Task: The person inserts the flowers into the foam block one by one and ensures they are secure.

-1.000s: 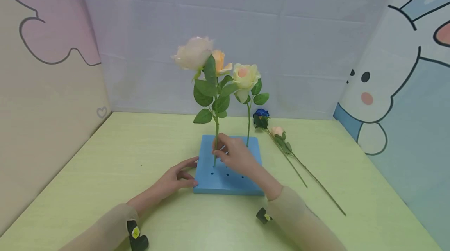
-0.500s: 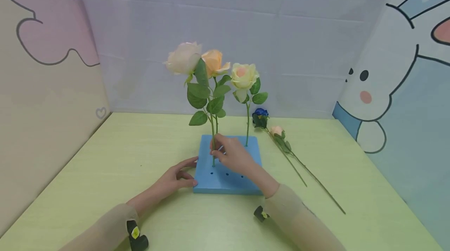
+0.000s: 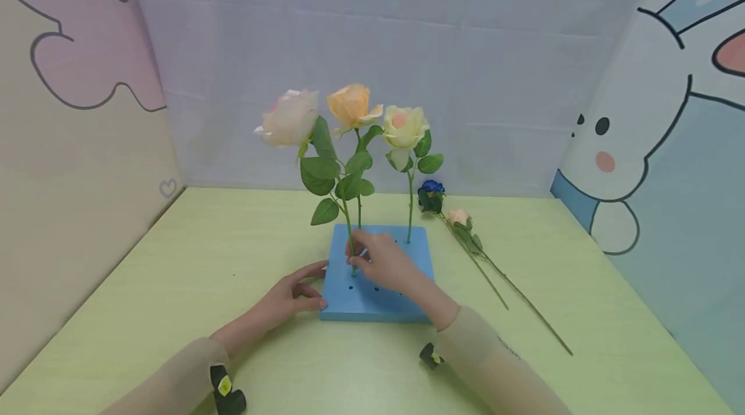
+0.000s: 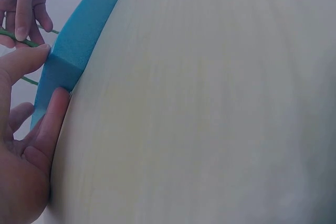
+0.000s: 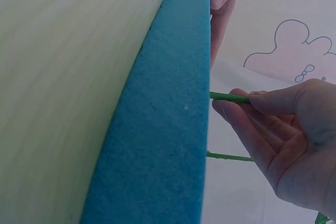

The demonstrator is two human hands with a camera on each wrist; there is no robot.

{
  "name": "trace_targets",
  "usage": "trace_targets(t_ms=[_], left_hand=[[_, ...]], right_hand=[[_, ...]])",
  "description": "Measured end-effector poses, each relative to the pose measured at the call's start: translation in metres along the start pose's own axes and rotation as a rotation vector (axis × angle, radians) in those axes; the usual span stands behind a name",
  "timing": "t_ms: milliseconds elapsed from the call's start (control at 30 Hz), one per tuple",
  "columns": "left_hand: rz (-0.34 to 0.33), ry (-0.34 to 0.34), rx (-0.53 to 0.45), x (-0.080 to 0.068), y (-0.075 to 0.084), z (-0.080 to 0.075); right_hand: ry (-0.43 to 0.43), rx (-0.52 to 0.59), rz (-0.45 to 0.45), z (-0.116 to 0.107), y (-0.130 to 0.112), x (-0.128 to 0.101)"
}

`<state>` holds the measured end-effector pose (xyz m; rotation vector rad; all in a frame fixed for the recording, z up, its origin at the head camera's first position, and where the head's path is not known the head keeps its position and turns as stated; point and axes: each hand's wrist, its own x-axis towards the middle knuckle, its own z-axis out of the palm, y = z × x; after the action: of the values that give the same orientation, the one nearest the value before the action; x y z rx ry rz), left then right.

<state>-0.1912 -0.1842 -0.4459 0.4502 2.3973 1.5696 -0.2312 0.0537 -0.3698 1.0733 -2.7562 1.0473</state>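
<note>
My right hand [image 3: 381, 261] pinches the green stem of a pale pink-white rose [image 3: 289, 119] low down, just above the blue foam board [image 3: 372, 307]. The stem's foot stands in a hole on the board's left side, and the flower leans left. In the right wrist view, thumb and fingertips close round the stem [image 5: 231, 97]. My left hand [image 3: 295, 290] rests against the board's left edge, fingers extended and touching its side, as the left wrist view shows too. An orange rose [image 3: 351, 106] and a yellow-green rose [image 3: 405, 127] stand upright in the board's back part.
Right of the board, a blue rose [image 3: 432, 195] and a pale peach rose [image 3: 458, 217] lie on the pale green table [image 3: 174, 260], long stems pointing toward the front right. Several small holes show in the board's front part. A pale cloth wall [image 3: 500, 92] closes off the back.
The pale pink-white rose's head has tipped left and down, uncovering the orange rose. My right hand keeps its pinch and has shifted slightly lower. The left hand stays put.
</note>
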Motion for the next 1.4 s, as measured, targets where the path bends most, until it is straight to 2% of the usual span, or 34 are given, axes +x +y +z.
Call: trace_targets(t_ms=[1400], left_hand=[[0.001, -0.002, 0.015, 0.0024, -0.0035, -0.0001]], right_hand=[[-0.024, -0.024, 0.039, 0.0013, 0.0005, 0.0016]])
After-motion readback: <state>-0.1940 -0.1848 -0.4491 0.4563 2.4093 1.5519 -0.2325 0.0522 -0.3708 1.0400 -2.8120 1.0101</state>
